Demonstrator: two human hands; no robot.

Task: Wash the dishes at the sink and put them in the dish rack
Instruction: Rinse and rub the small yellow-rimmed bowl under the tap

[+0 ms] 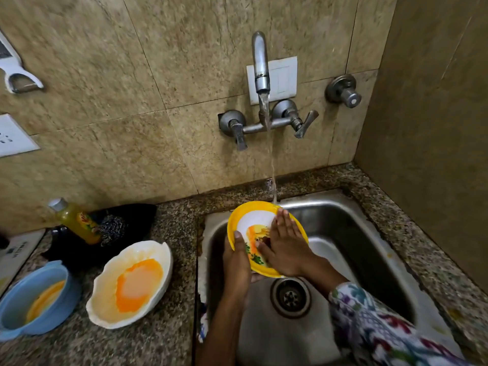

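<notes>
Head view, looking down at a steel sink (356,233) set in a speckled granite counter (169,326). Over the basin, a yellow plate (260,223) with white centre and orange stain, tilted, far rim under the stream of water (270,154) from the wall tap (260,62). Left hand (237,262) gripping the near-left edge of the plate, thumb curled over the rim, fingers underneath. Right hand (284,247) laid flat on the plate's face, fingers straight and together, palm pressing on the painted part; nothing grasped. Patterned sleeve (383,326) on the right arm. Drain (290,297) just below the plate.

On the counter left of the sink, a white scalloped bowl (132,283) with orange residue; further left a blue pot (34,299), also stained orange. Behind them, a yellow soap bottle (76,220) beside a steel scrubber (113,228), both on a dark cloth (137,217). Dish rack not in view.
</notes>
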